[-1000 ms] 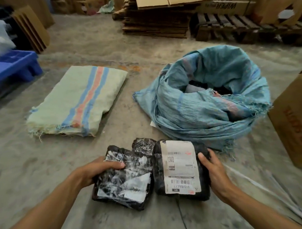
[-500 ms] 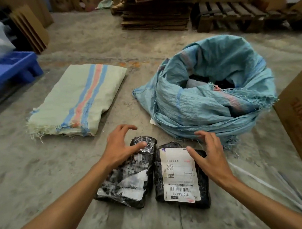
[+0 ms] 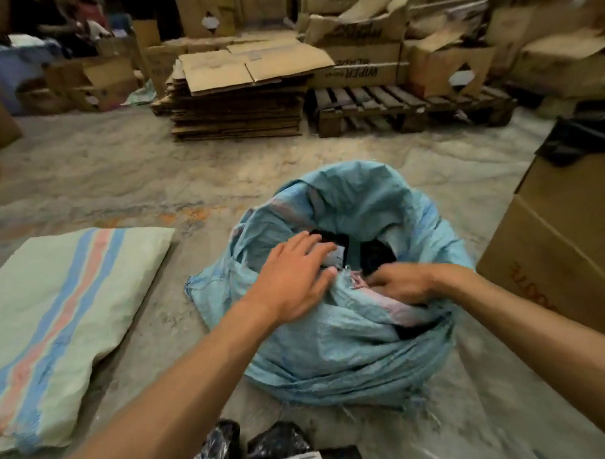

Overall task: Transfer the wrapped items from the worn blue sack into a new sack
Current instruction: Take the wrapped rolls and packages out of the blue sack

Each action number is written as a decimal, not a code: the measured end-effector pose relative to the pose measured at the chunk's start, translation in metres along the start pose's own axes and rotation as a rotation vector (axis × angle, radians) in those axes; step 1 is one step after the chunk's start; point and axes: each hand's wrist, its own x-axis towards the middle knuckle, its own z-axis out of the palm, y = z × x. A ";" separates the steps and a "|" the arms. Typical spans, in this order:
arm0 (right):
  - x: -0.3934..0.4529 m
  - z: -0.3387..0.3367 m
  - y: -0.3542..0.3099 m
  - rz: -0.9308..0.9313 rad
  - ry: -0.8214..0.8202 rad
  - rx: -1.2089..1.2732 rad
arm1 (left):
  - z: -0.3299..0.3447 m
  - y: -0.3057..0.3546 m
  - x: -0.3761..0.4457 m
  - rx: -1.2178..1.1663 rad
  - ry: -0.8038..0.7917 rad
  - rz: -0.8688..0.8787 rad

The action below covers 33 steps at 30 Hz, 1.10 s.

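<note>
The worn blue sack (image 3: 353,344) sits crumpled on the floor in the middle, its mouth open. Dark wrapped parcels (image 3: 375,256) show inside it. My left hand (image 3: 292,281) reaches over the sack's near rim with fingers spread, its fingertips on a black parcel with a white label (image 3: 336,250). My right hand (image 3: 400,282) grips the frayed front edge of the sack. The new sack (image 3: 67,320), pale green with blue and pink stripes, lies flat at the left. Black wrapped parcels (image 3: 274,446) lie on the floor at the bottom edge.
A brown cardboard box (image 3: 565,240) stands close on the right. Flattened cardboard (image 3: 242,104) and a wooden pallet (image 3: 403,105) are stacked at the back, with more boxes behind. The floor is bare concrete.
Both hands let go of the parcels on the floor and moved forward to the blue sack. The view has tilted up, so the parcels now sit at the bottom edge.
</note>
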 end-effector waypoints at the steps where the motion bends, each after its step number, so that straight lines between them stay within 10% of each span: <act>1: 0.001 0.006 0.006 0.000 -0.210 0.004 | 0.005 0.001 0.012 0.056 -0.205 -0.011; 5: -0.003 0.000 0.022 -0.041 -0.338 -0.035 | 0.022 -0.003 0.027 -0.053 -0.751 -0.135; 12: 0.042 -0.046 0.016 -0.115 0.050 0.221 | 0.038 -0.023 0.081 0.078 -0.229 -0.144; 17: 0.065 -0.053 0.045 0.086 -0.415 0.401 | 0.066 -0.058 0.148 0.128 -0.375 -0.180; 20: 0.079 -0.057 0.067 0.139 -0.237 0.808 | 0.082 -0.063 0.168 0.272 -0.430 -0.119; 26: 0.104 -0.033 0.092 0.143 0.240 0.023 | 0.098 -0.060 0.177 0.341 -0.397 -0.166; 33: 0.100 -0.017 0.114 0.237 0.398 -0.137 | 0.101 -0.047 0.179 0.478 -0.354 -0.210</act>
